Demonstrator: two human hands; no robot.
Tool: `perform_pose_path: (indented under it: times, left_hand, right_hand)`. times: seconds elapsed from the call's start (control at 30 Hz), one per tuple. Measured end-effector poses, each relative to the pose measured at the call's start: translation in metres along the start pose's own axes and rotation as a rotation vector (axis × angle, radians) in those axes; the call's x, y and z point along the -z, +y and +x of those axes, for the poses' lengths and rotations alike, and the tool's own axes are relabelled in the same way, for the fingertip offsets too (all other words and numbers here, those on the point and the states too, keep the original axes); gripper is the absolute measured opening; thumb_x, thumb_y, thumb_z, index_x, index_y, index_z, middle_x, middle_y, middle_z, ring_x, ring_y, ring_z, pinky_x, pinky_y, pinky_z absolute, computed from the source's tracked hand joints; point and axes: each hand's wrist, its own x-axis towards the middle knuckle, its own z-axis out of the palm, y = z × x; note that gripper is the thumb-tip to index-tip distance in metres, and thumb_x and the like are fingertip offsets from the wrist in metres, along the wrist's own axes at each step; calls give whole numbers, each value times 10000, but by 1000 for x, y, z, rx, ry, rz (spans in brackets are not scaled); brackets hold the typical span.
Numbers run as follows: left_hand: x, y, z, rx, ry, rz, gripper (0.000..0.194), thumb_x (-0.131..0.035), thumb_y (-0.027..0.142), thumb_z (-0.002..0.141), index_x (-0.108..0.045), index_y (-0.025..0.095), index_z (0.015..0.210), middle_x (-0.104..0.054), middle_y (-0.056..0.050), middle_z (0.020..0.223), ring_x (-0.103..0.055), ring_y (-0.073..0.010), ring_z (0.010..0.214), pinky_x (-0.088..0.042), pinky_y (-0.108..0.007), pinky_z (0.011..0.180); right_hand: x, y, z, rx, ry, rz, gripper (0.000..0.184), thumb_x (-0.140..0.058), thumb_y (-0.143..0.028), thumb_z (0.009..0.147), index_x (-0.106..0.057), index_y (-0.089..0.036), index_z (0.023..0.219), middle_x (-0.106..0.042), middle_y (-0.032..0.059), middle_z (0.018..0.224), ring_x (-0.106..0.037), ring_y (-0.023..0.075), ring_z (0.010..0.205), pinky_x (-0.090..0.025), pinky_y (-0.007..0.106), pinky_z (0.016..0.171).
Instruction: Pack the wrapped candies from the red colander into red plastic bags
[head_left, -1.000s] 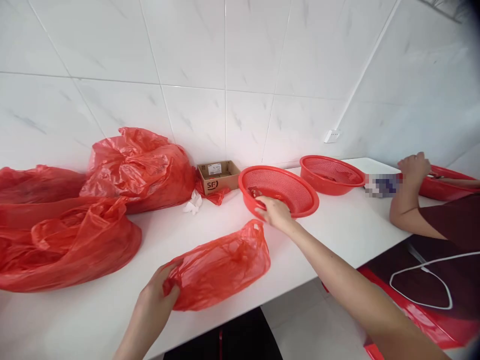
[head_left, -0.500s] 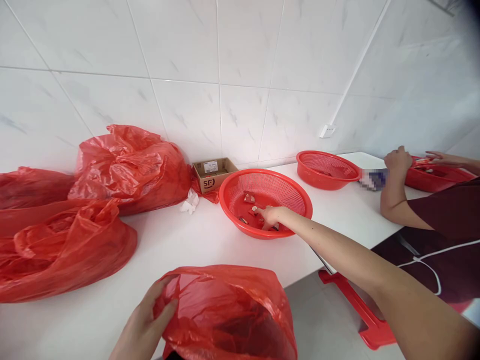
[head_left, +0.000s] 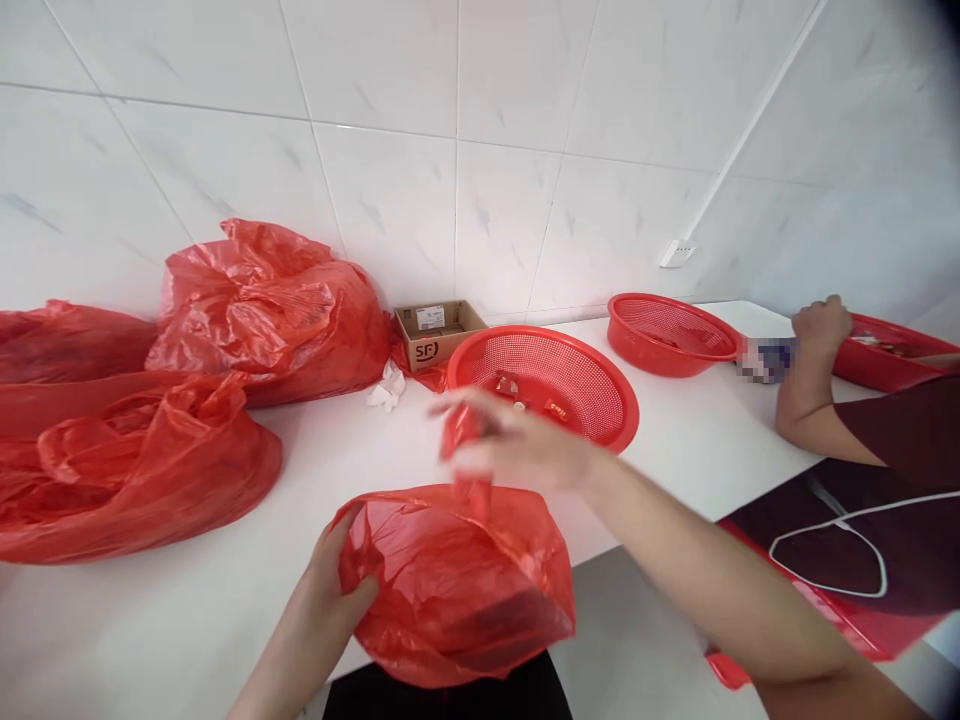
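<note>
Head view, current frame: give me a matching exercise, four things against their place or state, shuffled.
1. Left hand
2. Right hand
3. Box
4. Socket

A. On the tiled wall
B. Holding blurred red items
C. Open-topped, on the white table
D. Gripping the edge of an open red bag

Right pairs: 1-D, 2-B, 3-C, 4-A

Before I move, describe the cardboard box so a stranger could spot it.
Against the tiled wall, look between the bulging red bag and the nearest red basket. The small open box is brown, marked SF; both neighbours are red.
</note>
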Motion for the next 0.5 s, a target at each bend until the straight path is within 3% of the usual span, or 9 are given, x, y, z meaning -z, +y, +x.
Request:
perform_pose_path:
  times: [0.07, 0.1, 0.2, 0.27, 0.33, 0.4, 0.47, 0.5]
  left_hand:
    - [1, 2, -1, -13, -49, -28, 658, -525, 279, 736, -429, 185, 1381, -521, -120, 1369, -525, -280, 1236, -420, -425, 1044]
    - [2, 2, -2, -20, -80, -30, 649, -516, 253, 727, -442, 182, 1368, -527, -117, 1365, -527, -272, 1235, -430, -410, 1037]
    - [9, -2, -4, -30, -128, 2, 659, -491, 195, 700, -462, 198, 1359, -529, -93, 1372, -498, -247, 1272, -399, -391, 1073]
    - [13, -2, -6, -61, -150, 31, 676, -511, 197, 687, -482, 246, 1360, -505, -61, 1401, -455, -243, 1313, -378, -389, 1093]
    - [14, 0, -7, -107, -119, 64, 602, -532, 241, 711, -548, 307, 1309, -466, -26, 1428, -422, -252, 1337, -403, -387, 1077]
    - [16, 4, -7, -151, -13, 104, 446, -552, 333, 752, -644, 324, 1189, -442, -17, 1428, -439, -274, 1317, -472, -377, 1012]
    - [19, 4, -5, -181, 106, 127, 351, -564, 435, 779, -700, 307, 1076, -439, -27, 1409, -500, -289, 1249, -556, -340, 880]
    - [21, 3, -4, -199, 149, 132, 345, -580, 469, 773, -707, 303, 1047, -441, -29, 1401, -523, -291, 1218, -581, -318, 814]
  right_hand:
    - [-43, 9, 1, -30, -171, -134, 526, -617, -436, 823, -476, -271, 1302, -638, 28, 1081, -634, 164, 911, -519, 267, 771]
    - [-61, 19, 2, -76, -192, -280, 558, -635, -425, 803, -483, -256, 1313, -640, 48, 1094, -630, 194, 922, -521, 298, 761]
    - [-83, 49, 4, -242, -107, -789, 610, -634, -283, 780, -476, -134, 1350, -621, 188, 1131, -611, 317, 986, -513, 428, 760]
    - [-71, 55, 5, -264, -81, -892, 596, -635, -254, 781, -490, -113, 1342, -605, 229, 1164, -601, 347, 1026, -506, 462, 783]
    - [-42, 47, 10, -189, -115, -729, 521, -642, -340, 811, -538, -177, 1295, -634, 170, 1161, -627, 297, 1015, -513, 412, 812]
    - [-5, 35, 19, -141, -105, -483, 407, -553, -437, 887, -569, -225, 1233, -679, 92, 1095, -666, 207, 924, -527, 313, 774]
    - [34, 33, 34, -257, 41, -436, 383, -403, -442, 966, -531, -223, 1253, -683, 79, 1088, -679, 153, 820, -525, 247, 682]
    - [51, 38, 41, -364, 153, -529, 402, -389, -444, 972, -490, -229, 1297, -669, 87, 1129, -678, 149, 796, -519, 240, 659]
